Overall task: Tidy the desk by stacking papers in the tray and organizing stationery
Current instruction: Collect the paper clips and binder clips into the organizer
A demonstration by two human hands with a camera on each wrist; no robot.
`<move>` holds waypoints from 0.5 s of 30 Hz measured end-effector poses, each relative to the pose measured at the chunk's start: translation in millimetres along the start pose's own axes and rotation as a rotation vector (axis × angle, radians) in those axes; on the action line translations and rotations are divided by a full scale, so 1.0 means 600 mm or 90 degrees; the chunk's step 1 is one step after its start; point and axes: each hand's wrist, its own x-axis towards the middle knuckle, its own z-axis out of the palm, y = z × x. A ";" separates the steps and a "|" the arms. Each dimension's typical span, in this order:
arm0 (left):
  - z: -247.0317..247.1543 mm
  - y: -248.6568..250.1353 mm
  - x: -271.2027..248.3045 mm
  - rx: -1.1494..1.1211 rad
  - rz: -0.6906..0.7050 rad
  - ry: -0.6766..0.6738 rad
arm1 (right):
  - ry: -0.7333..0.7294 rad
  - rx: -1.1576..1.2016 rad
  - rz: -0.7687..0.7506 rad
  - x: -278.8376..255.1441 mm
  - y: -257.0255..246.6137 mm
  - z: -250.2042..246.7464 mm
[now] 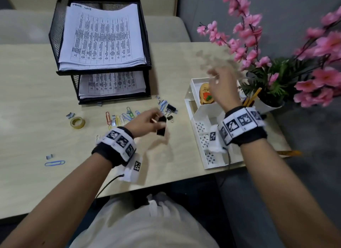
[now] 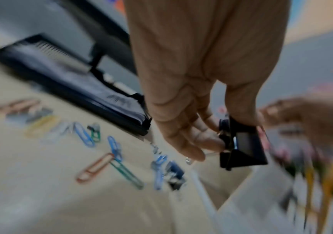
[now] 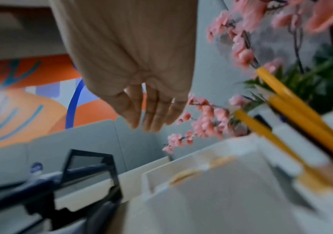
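Observation:
My left hand [image 1: 147, 121] hovers over the desk and pinches a large black binder clip [image 1: 161, 126], also seen as the black clip [image 2: 241, 147] held between thumb and fingers [image 2: 193, 142]. My right hand [image 1: 221, 83] is raised above the white desk organizer [image 1: 201, 116], its fingers [image 3: 151, 114] straight and holding nothing. Coloured paper clips [image 1: 121, 116] and small binder clips [image 1: 170, 108] lie scattered in front of the black mesh tray [image 1: 55, 35]. Stacked printed papers [image 1: 103, 37] fill both tray tiers.
A tape roll [image 1: 77, 122] and a blue paper clip [image 1: 54, 163] lie at the left. Yellow pencils [image 1: 253, 97] stand in the organizer beside a pot of pink flowers [image 1: 276, 63]. An oval orange item [image 1: 206, 94] sits in the organizer's back compartment.

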 end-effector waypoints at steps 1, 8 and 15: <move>-0.006 0.009 0.001 -0.173 0.007 0.001 | -0.036 0.085 -0.012 -0.017 -0.011 0.010; -0.017 0.018 0.024 -0.547 0.047 -0.203 | -0.298 0.507 0.235 -0.087 -0.021 0.072; 0.003 0.024 0.057 -0.412 -0.038 -0.171 | -0.077 0.656 0.295 -0.113 0.011 0.009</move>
